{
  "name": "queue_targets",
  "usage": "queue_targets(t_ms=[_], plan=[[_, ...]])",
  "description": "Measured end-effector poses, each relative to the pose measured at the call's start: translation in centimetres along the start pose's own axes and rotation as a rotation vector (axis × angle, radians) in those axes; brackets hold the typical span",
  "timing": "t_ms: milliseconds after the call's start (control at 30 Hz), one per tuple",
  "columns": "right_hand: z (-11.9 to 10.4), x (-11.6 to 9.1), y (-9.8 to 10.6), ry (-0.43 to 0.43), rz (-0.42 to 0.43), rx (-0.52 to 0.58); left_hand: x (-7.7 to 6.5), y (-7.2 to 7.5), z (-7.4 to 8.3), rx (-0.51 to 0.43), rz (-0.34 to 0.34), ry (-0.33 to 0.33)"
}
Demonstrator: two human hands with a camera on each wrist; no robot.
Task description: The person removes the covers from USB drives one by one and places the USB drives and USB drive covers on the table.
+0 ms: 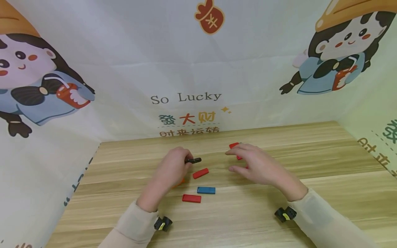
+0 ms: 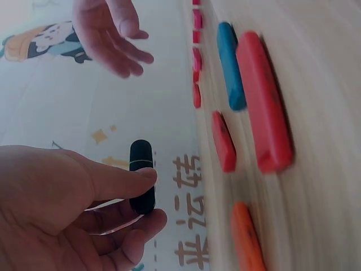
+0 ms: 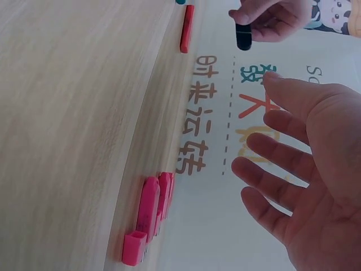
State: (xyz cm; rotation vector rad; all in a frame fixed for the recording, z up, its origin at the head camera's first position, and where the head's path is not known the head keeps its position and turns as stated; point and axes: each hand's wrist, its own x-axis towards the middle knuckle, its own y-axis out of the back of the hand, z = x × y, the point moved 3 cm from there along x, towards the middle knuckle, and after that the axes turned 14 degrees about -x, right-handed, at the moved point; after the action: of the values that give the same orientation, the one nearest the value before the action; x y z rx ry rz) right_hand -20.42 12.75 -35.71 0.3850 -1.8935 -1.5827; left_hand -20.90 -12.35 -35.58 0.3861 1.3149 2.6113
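Note:
In the head view my left hand [image 1: 173, 167] pinches a black USB stick [image 1: 194, 160] between thumb and fingers, above the table. The left wrist view shows this stick [image 2: 142, 176] upright, a thin line around its body. My right hand [image 1: 258, 163] is spread and holds nothing. It hovers near several red-pink sticks [image 1: 234, 145], partly hidden behind it; the right wrist view shows these pink sticks [image 3: 149, 206] clustered together. Between the hands lie a red stick [image 1: 200, 173], a blue stick [image 1: 206, 190] and another red stick [image 1: 191, 198].
An orange item [image 2: 247, 237] lies under my left wrist, mostly hidden in the head view. The wood-grain table [image 1: 235, 220] ends at a printed cloth backdrop [image 1: 133, 79], which also rises at both sides.

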Motion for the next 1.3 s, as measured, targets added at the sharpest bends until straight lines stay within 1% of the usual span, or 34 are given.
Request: queue_targets(t_ms=[167, 367, 633, 800, 933, 1167, 1300], plan=[[-0.3, 0.3, 0.0, 0.012, 0.037, -0.008, 0.1, -0.5, 1.2, 0.001, -0.002, -0.019], [-0.8, 0.6, 0.1, 0.053, 0.101, -0.011, 0.2, -1.0, 2.8, 0.003, 0.000, -0.060], [-1.3, 0.7, 0.2, 0.062, 0.122, -0.027, 0.1, -1.6, 4.6, -0.009, -0.021, -0.084], [-1.6, 1.0, 0.1, 0.072, 0.129, -0.045, 0.2, -2.0, 5.4, -0.014, -0.006, -0.125], [-1.6, 1.1, -0.1, 0.084, 0.143, -0.059, 0.2, -2.3, 6.0, -0.028, -0.007, -0.157], [-1.6, 1.2, -0.2, 0.089, 0.153, -0.073, 0.3, -2.9, 6.7, -0.050, -0.006, -0.186], [-1.7, 1.2, -0.3, 0.095, 0.156, -0.054, 0.3, -3.3, 6.9, -0.057, 0.004, -0.188]])
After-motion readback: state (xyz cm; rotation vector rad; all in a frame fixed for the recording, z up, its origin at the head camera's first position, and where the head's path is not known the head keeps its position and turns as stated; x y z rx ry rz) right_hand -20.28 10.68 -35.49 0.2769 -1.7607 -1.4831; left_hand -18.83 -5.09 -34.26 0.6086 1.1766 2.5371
